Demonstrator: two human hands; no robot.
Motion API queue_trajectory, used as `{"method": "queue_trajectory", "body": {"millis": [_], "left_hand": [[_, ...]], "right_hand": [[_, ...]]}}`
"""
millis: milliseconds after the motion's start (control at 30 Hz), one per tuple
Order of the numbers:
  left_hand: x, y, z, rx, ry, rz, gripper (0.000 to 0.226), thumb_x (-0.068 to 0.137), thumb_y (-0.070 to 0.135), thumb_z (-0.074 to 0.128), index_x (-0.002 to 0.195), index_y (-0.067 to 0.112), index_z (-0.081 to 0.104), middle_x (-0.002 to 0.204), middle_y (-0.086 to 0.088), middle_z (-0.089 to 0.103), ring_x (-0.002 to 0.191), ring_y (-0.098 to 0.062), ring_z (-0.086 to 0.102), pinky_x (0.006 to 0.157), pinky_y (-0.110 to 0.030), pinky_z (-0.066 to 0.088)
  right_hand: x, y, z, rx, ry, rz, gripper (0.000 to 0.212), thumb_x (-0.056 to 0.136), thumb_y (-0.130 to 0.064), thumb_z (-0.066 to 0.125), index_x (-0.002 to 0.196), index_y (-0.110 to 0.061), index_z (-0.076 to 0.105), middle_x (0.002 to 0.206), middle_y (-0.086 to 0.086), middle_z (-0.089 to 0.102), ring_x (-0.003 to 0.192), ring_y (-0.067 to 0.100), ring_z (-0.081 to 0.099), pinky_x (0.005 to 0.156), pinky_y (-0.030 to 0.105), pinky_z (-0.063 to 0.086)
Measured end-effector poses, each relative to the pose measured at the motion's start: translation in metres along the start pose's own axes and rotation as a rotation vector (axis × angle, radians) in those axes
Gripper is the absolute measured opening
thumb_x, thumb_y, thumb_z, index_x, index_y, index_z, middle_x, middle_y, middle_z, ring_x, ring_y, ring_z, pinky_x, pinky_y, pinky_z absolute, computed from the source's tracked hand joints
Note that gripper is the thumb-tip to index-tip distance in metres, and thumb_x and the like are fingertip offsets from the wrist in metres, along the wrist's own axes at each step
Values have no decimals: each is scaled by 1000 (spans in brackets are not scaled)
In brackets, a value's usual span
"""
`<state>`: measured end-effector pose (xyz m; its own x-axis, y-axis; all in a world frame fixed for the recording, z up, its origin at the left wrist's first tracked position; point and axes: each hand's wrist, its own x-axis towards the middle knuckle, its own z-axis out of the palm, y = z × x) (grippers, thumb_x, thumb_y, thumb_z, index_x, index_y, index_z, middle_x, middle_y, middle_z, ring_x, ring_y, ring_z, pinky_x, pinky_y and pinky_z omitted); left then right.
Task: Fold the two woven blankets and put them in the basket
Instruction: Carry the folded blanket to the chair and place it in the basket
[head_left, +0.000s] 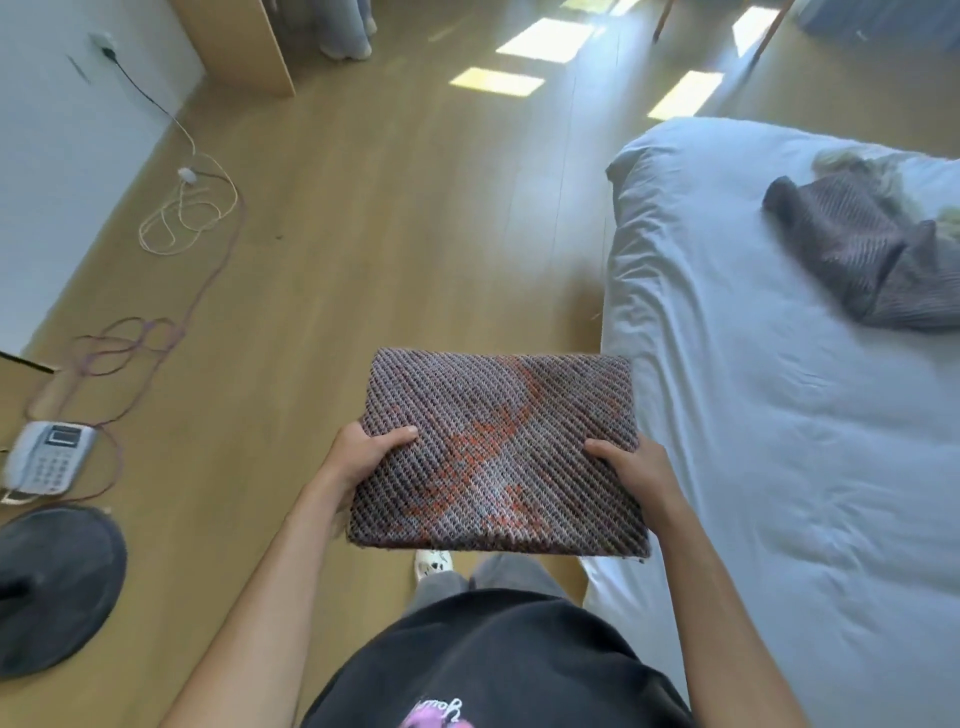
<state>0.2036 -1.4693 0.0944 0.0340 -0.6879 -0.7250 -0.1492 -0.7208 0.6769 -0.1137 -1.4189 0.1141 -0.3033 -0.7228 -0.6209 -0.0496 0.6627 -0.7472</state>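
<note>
Folded blanket (498, 452) gripped w/ both hands, left hand (363, 457) & right hand (631, 470) on its side edges, thumbs on top, over the floor by the bed (753, 441). Keep it level & pinched so layers don't slip. Basket not in view. 2nd blanket (862, 249) unfolded on bed.

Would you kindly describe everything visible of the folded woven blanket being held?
The folded grey-purple woven blanket with orange-red patches is a flat rectangle of coarse diagonal weave, held above the wooden floor beside the pale-blue bed; the left hand and right hand grip its side edges, thumbs on top.
</note>
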Motion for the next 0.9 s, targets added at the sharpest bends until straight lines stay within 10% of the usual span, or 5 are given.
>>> {"method": "queue_trajectory", "body": {"millis": [900], "left_hand": [[270, 341, 136, 155, -78, 100, 41, 75, 22, 78, 109, 6, 61, 102, -10, 69, 88, -22, 67, 75, -32, 54]], "right_hand": [[311, -231, -80, 125, 159, -1, 24, 73, -21, 77, 95, -23, 66, 93, -2, 71, 84, 20, 68, 80, 41, 56]]}}
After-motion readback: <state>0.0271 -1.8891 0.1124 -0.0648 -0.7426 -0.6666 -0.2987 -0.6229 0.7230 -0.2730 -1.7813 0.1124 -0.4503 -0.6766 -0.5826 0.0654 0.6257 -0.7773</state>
